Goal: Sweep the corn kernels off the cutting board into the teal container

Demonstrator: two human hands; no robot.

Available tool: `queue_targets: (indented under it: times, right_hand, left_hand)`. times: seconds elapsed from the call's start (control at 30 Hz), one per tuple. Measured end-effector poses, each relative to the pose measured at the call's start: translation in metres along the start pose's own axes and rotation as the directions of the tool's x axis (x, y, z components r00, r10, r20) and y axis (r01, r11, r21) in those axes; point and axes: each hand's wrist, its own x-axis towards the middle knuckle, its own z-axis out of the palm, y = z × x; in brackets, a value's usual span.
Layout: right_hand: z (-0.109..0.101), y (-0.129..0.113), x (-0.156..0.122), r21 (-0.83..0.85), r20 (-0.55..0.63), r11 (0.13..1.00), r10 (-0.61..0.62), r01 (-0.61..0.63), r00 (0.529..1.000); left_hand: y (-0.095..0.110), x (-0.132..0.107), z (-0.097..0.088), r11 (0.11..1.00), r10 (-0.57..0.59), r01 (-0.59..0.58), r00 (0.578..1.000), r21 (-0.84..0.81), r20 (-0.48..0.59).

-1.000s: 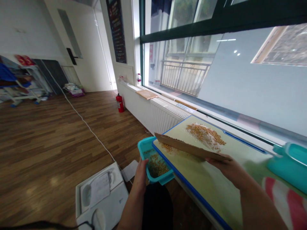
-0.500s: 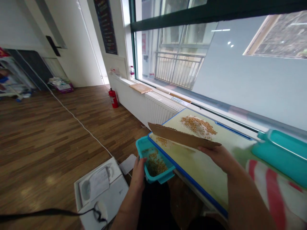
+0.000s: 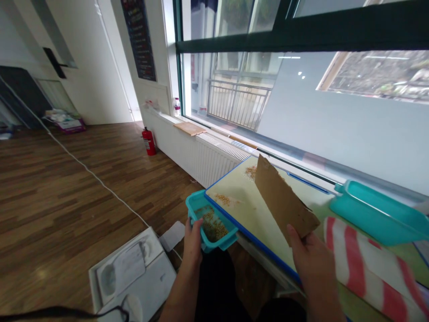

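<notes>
My left hand (image 3: 193,239) grips the near rim of a teal plastic bin (image 3: 195,203), held just below the table's blue edge. Inside the bin lie yellow soybeans (image 3: 214,226) mixed with finer bits. A flat piece of brown cardboard (image 3: 279,194) is in my right hand (image 3: 306,248), tilted up over the pale yellow board (image 3: 248,214) with blue edging. Close to the bin, a small patch of soybeans (image 3: 223,199) rests on the board. Farther back, a pile of soybeans and white grains (image 3: 250,171) is mostly hidden behind the cardboard.
A second teal bin (image 3: 378,214) and a red-and-white striped bag (image 3: 365,255) sit at the board's right. Below left, a white box (image 3: 150,273) stands on the wooden floor, with a white cable (image 3: 110,190) running past it. A radiator (image 3: 214,156) lines the window wall.
My right hand has drawn the cardboard back and turned it more upright, so it now covers most of the far pile. The left hand keeps the bin at the edge. The view shifted slightly right.
</notes>
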Motion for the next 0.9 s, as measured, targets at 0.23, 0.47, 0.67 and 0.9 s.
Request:
queue_targets:
  times: [0.23, 0.47, 0.67, 0.9]
  right_hand:
    - [0.003, -0.018, -0.032, -0.137, -0.037, 0.990, -0.034, 0.029, 0.999]
    - [0.021, -0.034, -0.048, -0.160, -0.074, 0.981, -0.123, 0.110, 0.990]
    - [0.030, -0.046, -0.061, -0.162, -0.115, 0.968, -0.213, 0.194, 0.970]
    - [0.036, -0.073, -0.068, -0.132, -0.121, 0.946, -0.313, 0.297, 0.942]
  left_hand:
    - [0.003, 0.002, 0.003, 0.999, -0.033, 0.034, 0.999, 0.007, -0.036]
    - [0.005, 0.010, 0.005, 0.999, -0.045, 0.046, 0.997, 0.021, -0.060]
    - [0.015, 0.018, 0.007, 1.000, -0.025, 0.025, 0.999, 0.012, -0.047]
    - [0.021, 0.024, 0.002, 1.000, -0.028, 0.027, 0.999, 0.005, 0.031]
